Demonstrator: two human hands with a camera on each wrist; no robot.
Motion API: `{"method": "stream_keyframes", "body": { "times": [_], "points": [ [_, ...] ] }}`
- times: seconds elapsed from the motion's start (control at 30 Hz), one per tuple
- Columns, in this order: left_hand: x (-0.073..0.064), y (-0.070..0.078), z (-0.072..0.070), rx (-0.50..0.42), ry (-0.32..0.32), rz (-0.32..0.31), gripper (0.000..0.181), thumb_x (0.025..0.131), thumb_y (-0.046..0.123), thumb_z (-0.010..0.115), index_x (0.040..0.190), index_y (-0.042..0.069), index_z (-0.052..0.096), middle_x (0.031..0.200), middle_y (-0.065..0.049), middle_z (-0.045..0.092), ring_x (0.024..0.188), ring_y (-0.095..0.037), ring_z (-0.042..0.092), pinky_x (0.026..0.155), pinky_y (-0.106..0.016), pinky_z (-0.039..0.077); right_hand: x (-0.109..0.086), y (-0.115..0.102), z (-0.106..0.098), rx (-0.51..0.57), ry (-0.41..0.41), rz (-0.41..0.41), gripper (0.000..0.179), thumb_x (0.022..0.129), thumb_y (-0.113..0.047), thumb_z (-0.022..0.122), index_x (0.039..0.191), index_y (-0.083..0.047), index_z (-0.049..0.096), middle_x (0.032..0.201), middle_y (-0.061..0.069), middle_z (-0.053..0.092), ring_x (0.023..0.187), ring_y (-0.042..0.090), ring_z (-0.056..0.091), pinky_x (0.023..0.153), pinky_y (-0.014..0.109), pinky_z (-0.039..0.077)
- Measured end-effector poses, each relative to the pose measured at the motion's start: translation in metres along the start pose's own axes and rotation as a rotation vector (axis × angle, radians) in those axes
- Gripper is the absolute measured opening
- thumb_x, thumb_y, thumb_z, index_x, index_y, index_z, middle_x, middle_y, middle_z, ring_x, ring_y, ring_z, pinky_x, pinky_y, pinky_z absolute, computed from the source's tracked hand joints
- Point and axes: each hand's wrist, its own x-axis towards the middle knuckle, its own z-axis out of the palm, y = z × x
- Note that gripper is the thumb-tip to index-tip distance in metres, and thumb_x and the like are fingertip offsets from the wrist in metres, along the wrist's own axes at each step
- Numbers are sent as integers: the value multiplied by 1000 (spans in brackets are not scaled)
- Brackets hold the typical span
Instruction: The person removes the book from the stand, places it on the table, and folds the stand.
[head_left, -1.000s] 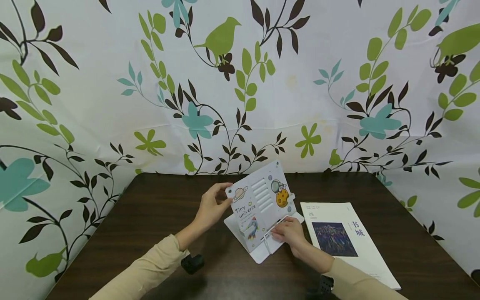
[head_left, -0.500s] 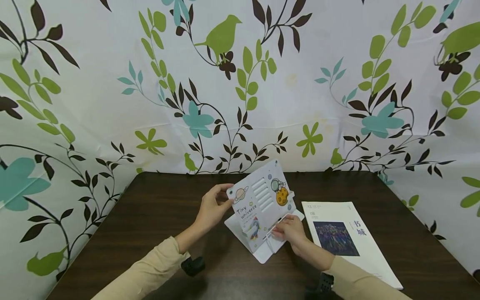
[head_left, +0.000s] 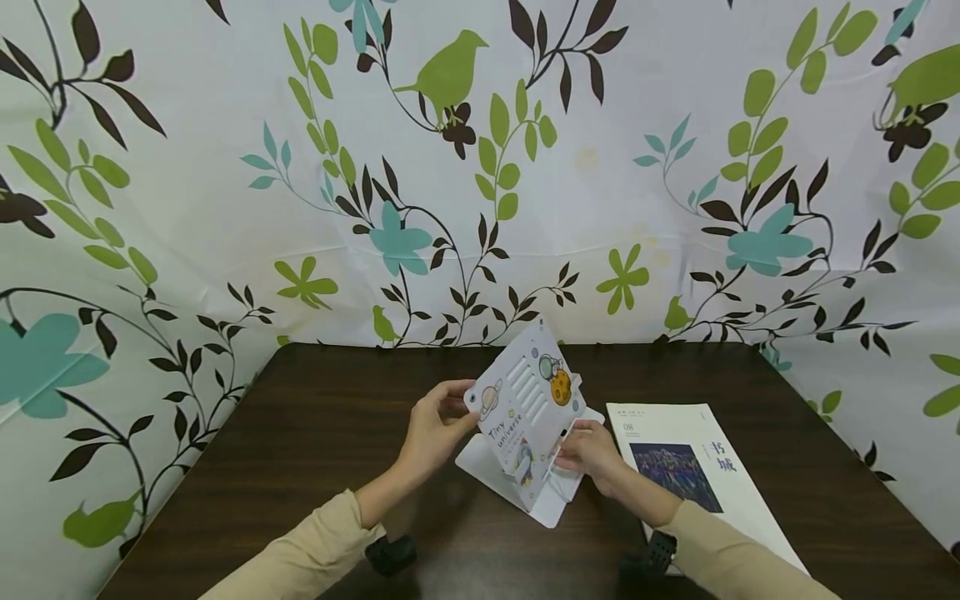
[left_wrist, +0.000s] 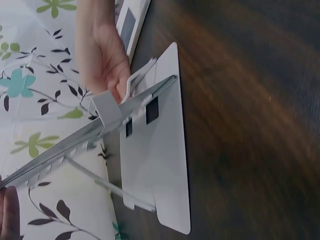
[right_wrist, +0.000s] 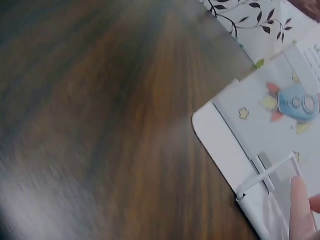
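A white book stand (head_left: 534,400) printed "Tiny universe", with a planet, an astronaut and a rocket, stands at an angle on the dark table. My left hand (head_left: 437,425) pinches the upper left corner of its raised panel between thumb and fingers. At the panel's lower edge, my right hand (head_left: 591,454) holds the stand beside the wire page holder (right_wrist: 270,172). From the left wrist, the panel shows edge-on above the flat base plate (left_wrist: 160,170), a thin support rod (left_wrist: 107,185) running between them. The right hand's palm is partly hidden in the right wrist view.
A white book (head_left: 750,517) with a dark picture on its cover lies to the right, close by the right forearm. Behind the dark wooden table (head_left: 360,392) hangs a leaf-and-bird patterned cloth (head_left: 570,183).
The panel has turned and stands more steeply, its left corner shifted rightward along with my left hand. The stand's base has slid slightly right. My right hand keeps its place at the lower edge.
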Motion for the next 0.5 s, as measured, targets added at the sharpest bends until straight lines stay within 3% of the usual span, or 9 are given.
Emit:
{"method": "stream_keyframes", "body": {
  "times": [0.23, 0.5],
  "points": [
    [-13, 13, 12, -87, 0, -62, 35, 72, -11, 67, 105, -2, 59, 98, -16, 61, 80, -21, 60, 62, -22, 52, 11, -3, -13, -89, -55, 18, 47, 81, 7, 51, 122, 8, 28, 85, 14, 55, 67, 17, 58, 63, 33, 54],
    [-21, 14, 25, -130, -10, -69, 38, 70, -9, 70, 105, -2, 56, 101, -16, 59, 83, -22, 59, 65, -23, 53, 25, -8, -28, -192, -148, 8, 47, 83, 0, 55, 124, 6, 33, 93, 12, 58, 70, 16, 57, 64, 31, 54]
  ]
}}
